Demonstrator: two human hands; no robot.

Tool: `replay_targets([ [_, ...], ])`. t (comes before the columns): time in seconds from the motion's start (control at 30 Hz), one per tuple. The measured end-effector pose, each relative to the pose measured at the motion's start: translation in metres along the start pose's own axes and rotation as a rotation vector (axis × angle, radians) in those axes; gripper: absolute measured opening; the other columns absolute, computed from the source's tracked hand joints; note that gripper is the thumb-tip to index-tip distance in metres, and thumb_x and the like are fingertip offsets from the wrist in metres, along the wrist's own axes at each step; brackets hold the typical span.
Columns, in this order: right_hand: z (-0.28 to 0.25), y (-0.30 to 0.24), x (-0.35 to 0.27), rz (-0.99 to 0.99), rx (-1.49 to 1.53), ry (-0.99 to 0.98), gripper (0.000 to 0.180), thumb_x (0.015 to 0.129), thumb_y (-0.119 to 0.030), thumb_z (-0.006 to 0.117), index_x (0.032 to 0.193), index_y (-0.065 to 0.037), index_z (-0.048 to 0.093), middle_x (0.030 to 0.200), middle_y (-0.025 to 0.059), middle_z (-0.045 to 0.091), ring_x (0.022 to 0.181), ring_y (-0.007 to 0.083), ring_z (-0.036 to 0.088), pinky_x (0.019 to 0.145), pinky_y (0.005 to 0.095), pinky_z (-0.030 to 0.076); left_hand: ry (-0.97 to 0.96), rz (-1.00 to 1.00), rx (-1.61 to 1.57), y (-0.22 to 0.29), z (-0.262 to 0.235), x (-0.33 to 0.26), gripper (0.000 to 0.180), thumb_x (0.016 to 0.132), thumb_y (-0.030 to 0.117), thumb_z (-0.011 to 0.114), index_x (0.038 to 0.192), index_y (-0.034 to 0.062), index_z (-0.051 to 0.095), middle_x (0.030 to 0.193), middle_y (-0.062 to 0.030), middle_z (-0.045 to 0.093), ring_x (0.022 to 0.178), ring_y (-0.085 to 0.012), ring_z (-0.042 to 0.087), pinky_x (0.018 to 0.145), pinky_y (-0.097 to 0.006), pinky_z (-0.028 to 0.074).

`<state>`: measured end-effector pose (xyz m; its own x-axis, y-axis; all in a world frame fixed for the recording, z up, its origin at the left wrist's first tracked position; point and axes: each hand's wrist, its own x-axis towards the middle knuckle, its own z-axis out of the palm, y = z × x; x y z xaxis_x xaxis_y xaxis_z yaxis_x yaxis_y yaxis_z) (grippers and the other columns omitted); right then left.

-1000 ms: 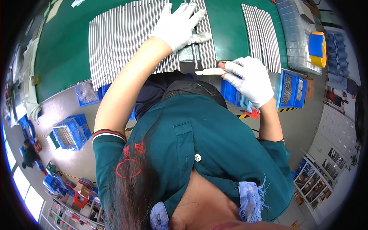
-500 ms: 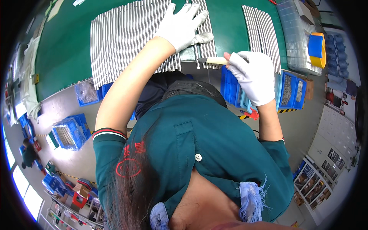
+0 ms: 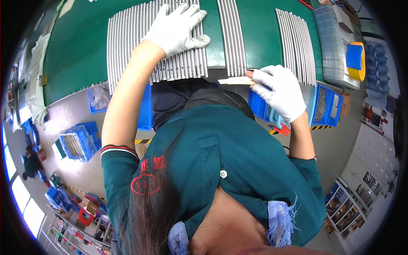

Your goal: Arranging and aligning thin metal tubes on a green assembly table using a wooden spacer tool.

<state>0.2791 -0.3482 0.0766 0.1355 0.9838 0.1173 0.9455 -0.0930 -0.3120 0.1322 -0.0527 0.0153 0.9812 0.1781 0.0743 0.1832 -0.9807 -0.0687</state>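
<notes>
Left hand (image 3: 176, 27): my glove lies flat, fingers spread, on the metal rods (image 3: 127, 46).
Right hand (image 3: 278, 91): I pinch a pale flat strip (image 3: 233, 80) at the table edge (image 3: 76, 91).

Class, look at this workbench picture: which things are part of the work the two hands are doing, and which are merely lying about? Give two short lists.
In use:
left hand, flat on the rows of metal rods
right hand, pinching a pale flat strip
narrow bundle of rods beside that strip

Lying about:
further rod bundle
clear stacked trays
yellow-and-blue block
blue bins on the floor
</notes>
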Motion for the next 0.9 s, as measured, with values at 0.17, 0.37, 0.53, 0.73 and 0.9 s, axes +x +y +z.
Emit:
replay_targets([
  [0.17,0.002,-0.001,0.003,-0.006,-0.017,-0.064,0.025,0.091,-0.031,0.073,0.114,-0.022,0.077,0.091,0.0022,0.069,0.082,0.0241,0.063,0.075,0.0386,0.049,0.024,-0.015,-0.041,0.016,0.006,0.010,0.088,0.092,0.074,0.051,0.155,0.0125,0.046,0.162,-0.0110,0.043,0.150,-0.0294,0.039,0.122,-0.056,0.023],
  [0.37,0.006,0.003,0.000,-0.014,-0.040,-0.035,0.026,0.091,-0.032,0.072,0.115,-0.022,0.076,0.089,0.0021,0.068,0.081,0.0240,0.062,0.074,0.0389,0.049,-0.112,-0.036,-0.349,0.033,-0.037,0.020,0.080,0.093,0.060,0.058,0.145,-0.0002,0.051,0.149,-0.0248,0.049,0.143,-0.0358,0.043,0.123,-0.055,0.022],
  [0.53,0.004,0.001,0.003,-0.019,-0.028,-0.048,0.026,0.092,-0.033,0.071,0.114,-0.022,0.076,0.088,0.0021,0.068,0.080,0.0238,0.062,0.072,0.0381,0.049,0.047,-0.059,-0.124,0.019,0.008,0.007,0.086,0.093,0.072,0.053,0.154,0.0111,0.047,0.160,-0.0154,0.044,0.150,-0.0299,0.039,0.122,-0.057,0.023],
  [0.73,0.008,-0.001,0.009,-0.037,-0.042,-0.029,0.025,0.092,-0.035,0.071,0.112,-0.021,0.076,0.087,0.0019,0.068,0.078,0.0231,0.062,0.070,0.0380,0.049,0.040,-0.044,-0.110,0.015,0.008,0.005,0.087,0.092,0.072,0.054,0.153,0.0108,0.047,0.160,-0.0165,0.044,0.149,-0.0296,0.040,0.122,-0.056,0.025],
  [0.9,0.012,-0.002,0.012,-0.042,-0.059,-0.031,0.024,0.092,-0.036,0.070,0.110,-0.021,0.077,0.086,0.0021,0.068,0.078,0.0235,0.063,0.069,0.0382,0.048,-0.062,-0.066,-0.266,0.018,-0.016,0.007,0.086,0.092,0.064,0.057,0.152,0.0038,0.046,0.159,-0.0219,0.042,0.150,-0.0325,0.038,0.124,-0.055,0.021],
])
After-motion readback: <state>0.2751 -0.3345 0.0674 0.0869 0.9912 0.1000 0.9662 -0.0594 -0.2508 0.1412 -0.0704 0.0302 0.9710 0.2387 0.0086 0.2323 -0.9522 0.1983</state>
